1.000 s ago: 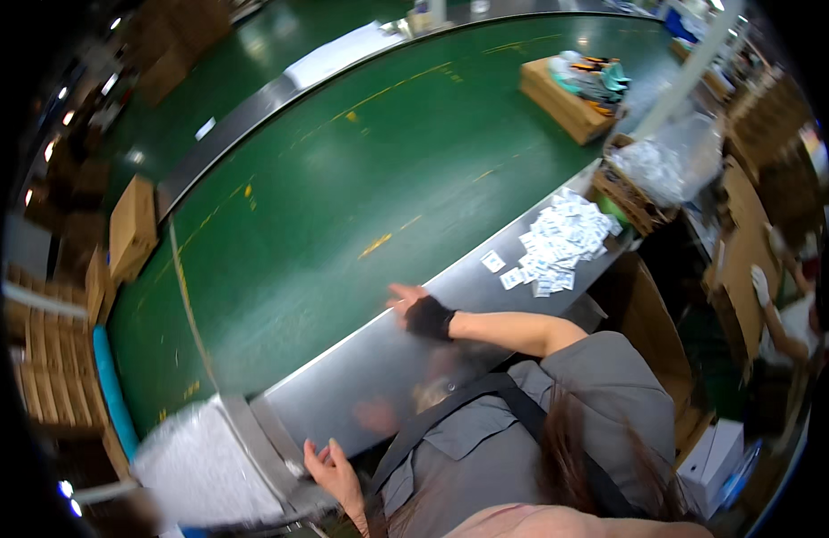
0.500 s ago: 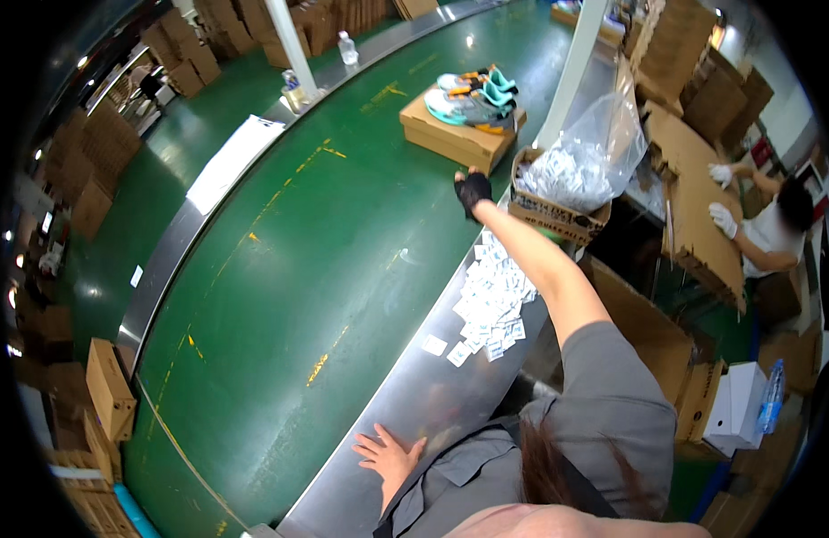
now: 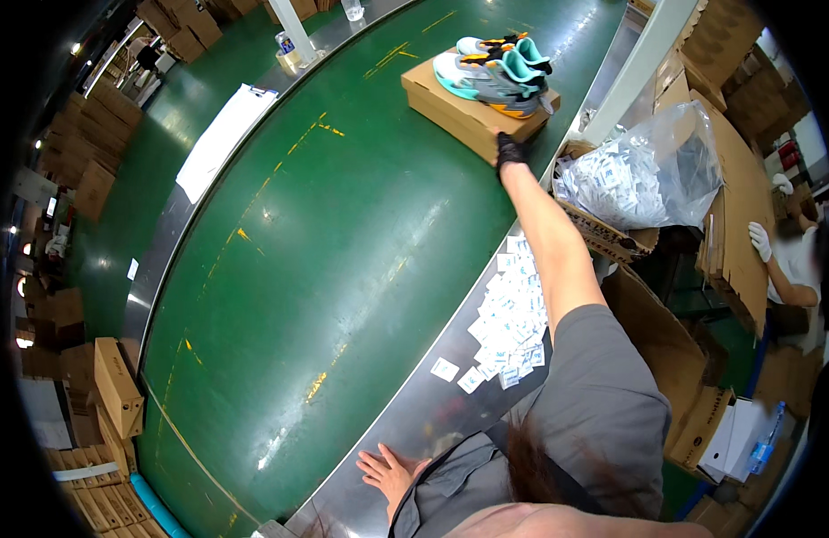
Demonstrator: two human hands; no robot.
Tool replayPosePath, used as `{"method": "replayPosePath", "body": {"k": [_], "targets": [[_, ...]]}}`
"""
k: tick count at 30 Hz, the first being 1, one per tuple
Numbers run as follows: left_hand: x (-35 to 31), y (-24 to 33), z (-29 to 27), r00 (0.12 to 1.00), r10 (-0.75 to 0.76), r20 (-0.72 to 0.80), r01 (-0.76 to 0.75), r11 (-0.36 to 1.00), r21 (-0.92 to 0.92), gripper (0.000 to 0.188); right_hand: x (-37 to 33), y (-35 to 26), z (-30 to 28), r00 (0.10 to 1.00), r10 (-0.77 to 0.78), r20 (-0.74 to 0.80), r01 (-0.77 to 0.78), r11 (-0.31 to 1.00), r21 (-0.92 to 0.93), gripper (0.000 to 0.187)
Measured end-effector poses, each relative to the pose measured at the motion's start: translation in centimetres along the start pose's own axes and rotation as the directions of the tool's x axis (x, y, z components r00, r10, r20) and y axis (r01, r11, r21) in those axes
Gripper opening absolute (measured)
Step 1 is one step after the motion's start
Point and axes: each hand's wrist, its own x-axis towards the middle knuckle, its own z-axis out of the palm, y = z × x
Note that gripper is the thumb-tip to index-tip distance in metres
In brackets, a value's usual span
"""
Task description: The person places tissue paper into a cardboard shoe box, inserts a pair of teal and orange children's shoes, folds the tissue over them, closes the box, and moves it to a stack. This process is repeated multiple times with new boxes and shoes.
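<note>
A pair of grey, turquoise and orange sneakers [image 3: 500,76] stands on the lid of a brown shoebox [image 3: 459,117] on the green conveyor belt [image 3: 343,260]. My right arm is stretched far forward. The right hand [image 3: 509,152], in a black fingerless glove, is closed against the box's near right corner; some fingers are hidden. My left hand [image 3: 389,473] is bare and rests on the metal ledge [image 3: 397,421] with its fingers spread, holding nothing. Under my right forearm lies a heap of small white sachets [image 3: 509,318], with a few loose ones beside it.
Right of the belt, a carton [image 3: 612,238] holds a clear bag full of sachets [image 3: 621,179]. A white post [image 3: 643,76] rises behind it. Papers [image 3: 224,139] lie on the far rail. At far right, a person in white gloves [image 3: 760,240] handles cardboard sheets [image 3: 737,242].
My right hand has come up to the shoebox and now touches its corner. The box with the sneakers looks nearer as the view has shifted. My left hand stays on the ledge.
</note>
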Motion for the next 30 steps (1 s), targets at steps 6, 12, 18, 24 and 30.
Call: {"method": "replayPosePath", "body": {"k": [6,12,18,24,30], "targets": [[-0.4,0.6,-3.4,0.996,0.084,0.035,-0.08,0.991,-0.106,0.11,-19.2,2.9,2.3,0.987,0.097,0.125,-0.069,0.975,-0.212,0.051],[-0.5,0.4,-4.1,0.988,0.115,-0.106,-0.13,0.98,-0.15,0.101,-39.1,-2.8,-6.7,0.192,0.629,0.754,-0.408,0.749,-0.522,0.026],[-2.6,-4.8,-1.8,0.915,0.109,-0.388,-0.311,0.804,-0.507,0.062,-43.6,-11.8,-5.4,-0.077,-0.532,0.843,0.996,-0.071,0.046,0.033],[-5.5,-10.3,-2.4,0.954,0.012,-0.298,-0.219,0.708,-0.672,0.056,-41.4,-8.5,0.3,0.414,0.118,0.903,0.902,0.081,-0.424,0.06],[-7.5,-16.0,-2.3,0.967,-0.164,-0.197,-0.088,0.509,-0.856,0.049,-41.5,-6.0,-0.5,0.507,-0.104,0.856,0.861,0.004,-0.509,0.044]]}}
